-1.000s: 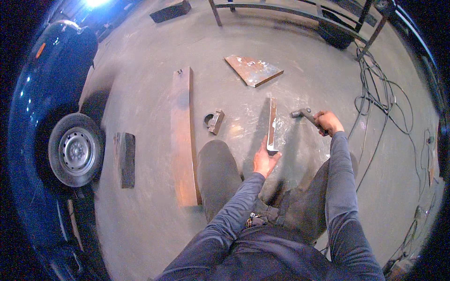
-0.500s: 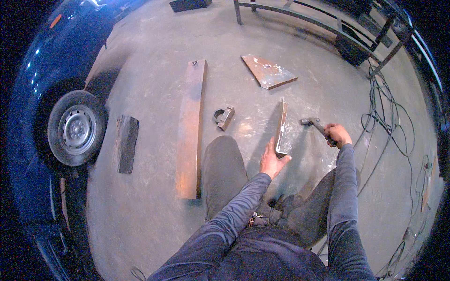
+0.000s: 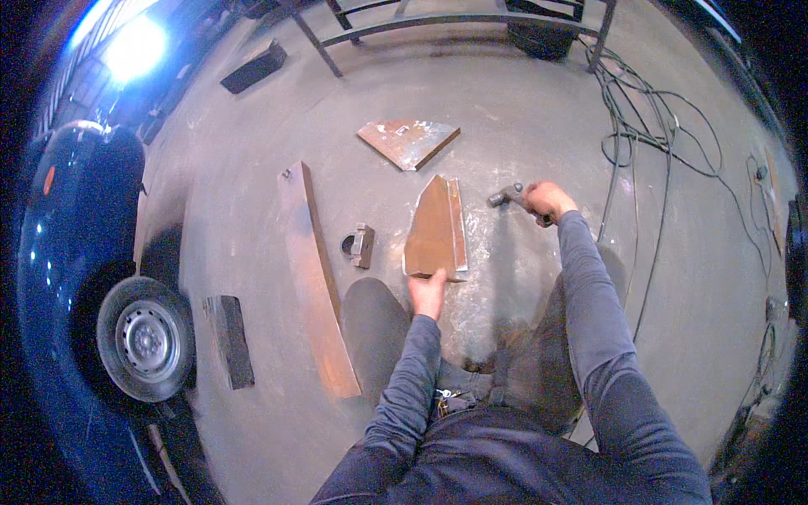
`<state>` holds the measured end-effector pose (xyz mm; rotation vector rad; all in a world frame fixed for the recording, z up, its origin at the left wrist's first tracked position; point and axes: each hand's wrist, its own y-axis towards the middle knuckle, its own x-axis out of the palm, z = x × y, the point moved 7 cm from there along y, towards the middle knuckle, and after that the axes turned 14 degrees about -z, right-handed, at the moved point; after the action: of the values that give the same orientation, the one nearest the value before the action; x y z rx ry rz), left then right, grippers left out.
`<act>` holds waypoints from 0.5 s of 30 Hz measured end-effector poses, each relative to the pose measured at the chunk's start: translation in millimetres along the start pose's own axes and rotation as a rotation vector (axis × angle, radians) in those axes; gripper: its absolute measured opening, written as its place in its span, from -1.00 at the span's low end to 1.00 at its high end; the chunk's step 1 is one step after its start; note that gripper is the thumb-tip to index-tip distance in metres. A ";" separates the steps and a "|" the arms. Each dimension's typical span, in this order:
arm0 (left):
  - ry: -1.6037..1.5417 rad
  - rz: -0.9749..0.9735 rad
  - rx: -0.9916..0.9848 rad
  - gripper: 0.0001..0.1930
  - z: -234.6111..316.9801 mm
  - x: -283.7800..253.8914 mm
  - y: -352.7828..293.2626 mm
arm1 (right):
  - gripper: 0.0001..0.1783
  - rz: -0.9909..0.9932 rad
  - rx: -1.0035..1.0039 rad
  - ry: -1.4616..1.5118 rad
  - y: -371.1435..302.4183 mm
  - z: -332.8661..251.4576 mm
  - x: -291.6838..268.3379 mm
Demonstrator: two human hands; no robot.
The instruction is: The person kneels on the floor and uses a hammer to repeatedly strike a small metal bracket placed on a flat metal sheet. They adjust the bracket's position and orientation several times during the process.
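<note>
Work looks underway: left hand (image 3: 427,295) grips plate (image 3: 432,227), right hand (image 3: 551,200) clutches hammer (image 3: 503,198) at plate's two o'clock, apart; remainder unclear.

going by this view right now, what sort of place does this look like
Probably a garage or metalworking shop: a dark blue vehicle stands at the left, the right hand grips a hammer, and the left hand holds a rusty metal piece.

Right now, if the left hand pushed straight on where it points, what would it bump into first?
The left hand would meet the brown piece it holds; beyond that, perhaps the far plate, though depth is unclear.
</note>
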<state>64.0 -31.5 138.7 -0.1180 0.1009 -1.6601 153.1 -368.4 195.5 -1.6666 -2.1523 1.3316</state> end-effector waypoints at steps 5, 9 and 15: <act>0.032 -0.059 -0.061 -0.39 33.0 -33.2 37.9 | -0.91 0.016 0.006 -0.023 14.3 12.7 -0.9; 0.234 0.038 0.052 -0.43 72.2 -87.8 78.8 | -0.90 0.073 0.004 -0.140 6.8 -5.5 0.9; 0.583 0.071 -0.135 -0.41 56.9 -119.5 108.9 | -0.80 -0.014 0.077 -0.129 -5.5 -7.5 -0.8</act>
<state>190.1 77.7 178.2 0.2688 0.6507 -1.5721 153.6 -364.9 204.1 -1.5755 -2.1456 1.5377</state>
